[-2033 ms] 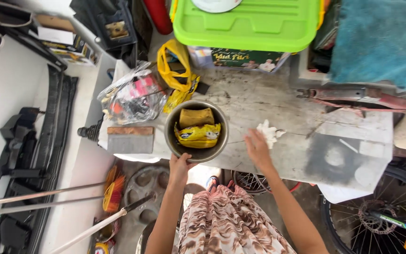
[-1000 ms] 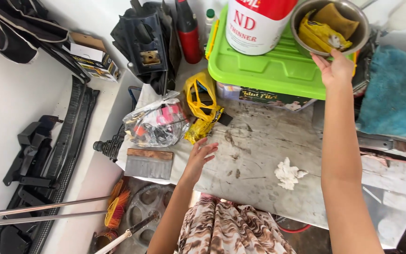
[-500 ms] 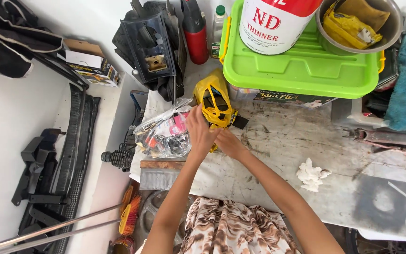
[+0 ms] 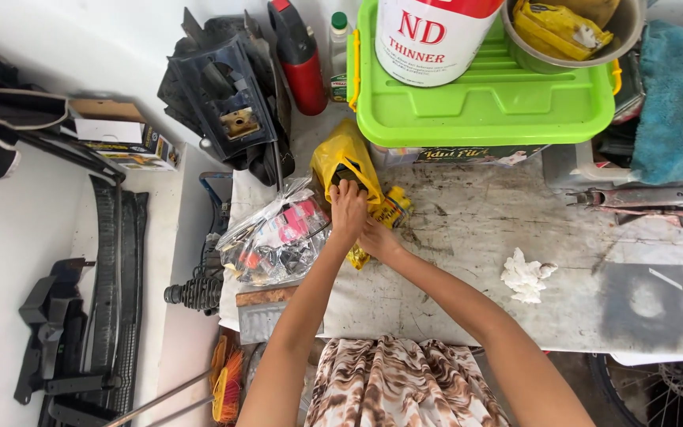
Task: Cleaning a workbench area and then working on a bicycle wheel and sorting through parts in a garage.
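Gripping the yellow bag (image 4: 341, 158) just ahead, left hand (image 4: 348, 207) leads; right hand (image 4: 379, 237) pinches its lower edge.

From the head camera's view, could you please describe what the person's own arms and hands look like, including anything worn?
Both arms are bare from the frame's bottom edge to the fingers: no sleeves, gloves, watch or bracelets show. The left hand and right hand carry no rings that I can make out. Below the arms lies a garment in a brown-and-cream wavy print.
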